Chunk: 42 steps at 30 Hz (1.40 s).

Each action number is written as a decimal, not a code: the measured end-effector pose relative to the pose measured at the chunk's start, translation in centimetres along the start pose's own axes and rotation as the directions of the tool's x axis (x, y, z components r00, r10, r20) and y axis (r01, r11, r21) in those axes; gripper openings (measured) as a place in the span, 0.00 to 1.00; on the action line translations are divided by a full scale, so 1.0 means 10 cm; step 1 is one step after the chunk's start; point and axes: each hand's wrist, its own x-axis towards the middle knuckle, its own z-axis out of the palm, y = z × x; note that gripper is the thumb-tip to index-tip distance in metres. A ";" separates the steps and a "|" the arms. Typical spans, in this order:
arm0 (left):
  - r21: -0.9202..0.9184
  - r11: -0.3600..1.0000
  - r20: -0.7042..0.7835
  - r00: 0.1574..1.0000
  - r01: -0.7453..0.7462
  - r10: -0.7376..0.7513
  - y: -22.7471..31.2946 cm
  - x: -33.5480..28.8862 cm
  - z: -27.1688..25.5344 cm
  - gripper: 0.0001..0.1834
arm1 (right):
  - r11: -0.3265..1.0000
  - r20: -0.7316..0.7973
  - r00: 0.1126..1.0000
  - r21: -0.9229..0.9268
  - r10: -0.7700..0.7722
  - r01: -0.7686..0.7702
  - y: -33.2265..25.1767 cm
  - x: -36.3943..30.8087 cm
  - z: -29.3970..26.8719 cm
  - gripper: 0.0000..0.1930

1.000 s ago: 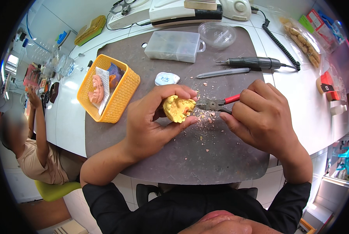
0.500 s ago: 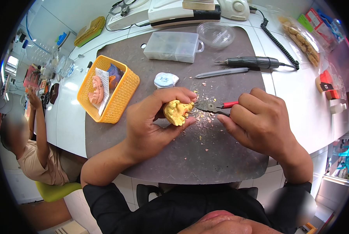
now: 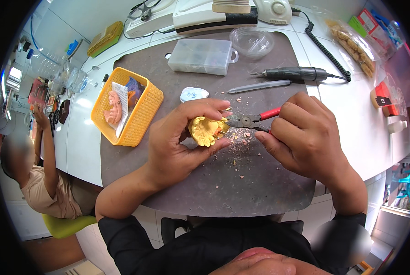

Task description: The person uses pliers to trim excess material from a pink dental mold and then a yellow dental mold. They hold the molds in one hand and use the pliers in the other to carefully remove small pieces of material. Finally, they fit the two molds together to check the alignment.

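My left hand grips a yellow plaster dental model between thumb and fingers, its row of teeth facing up toward me. Red-handled pliers are in my right hand, fingers wrapped round the handles. The jaws of the pliers meet the model's right edge; whether they bite into it is hard to make out. Pink and yellow plaster crumbs lie scattered on the grey mat below and around the pliers.
A yellow basket with a pink dental model stands at left. Behind my hands lie a small white-and-blue piece, a pen, a handpiece, a clear box and a round plastic lid. Another person sits at far left.
The model has tilted in my left hand, showing more of its inner side. The pliers have opened somewhat at the handles and angled upward to the right, still at the model's edge.
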 end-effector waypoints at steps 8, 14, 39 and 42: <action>-0.058 0.997 0.003 0.998 0.058 -0.058 0.04 -0.01 -0.01 0.30 | 1.000 0.006 1.000 0.012 -0.003 0.003 -0.03 -0.02 0.01 0.17; -0.059 0.994 -0.004 0.996 0.091 -0.091 0.06 0.00 -0.01 0.29 | 1.000 0.010 1.000 -0.009 -0.009 0.009 -0.05 -0.02 0.01 0.16; -0.366 0.899 -0.008 0.966 0.240 -0.260 0.05 0.00 0.04 0.30 | 0.997 0.031 0.999 0.070 0.039 -0.041 -0.02 -0.01 0.07 0.15; -0.364 0.902 -0.009 0.968 0.232 -0.252 0.04 0.00 0.04 0.30 | 0.996 0.033 0.999 0.072 0.042 -0.044 -0.02 -0.01 0.08 0.14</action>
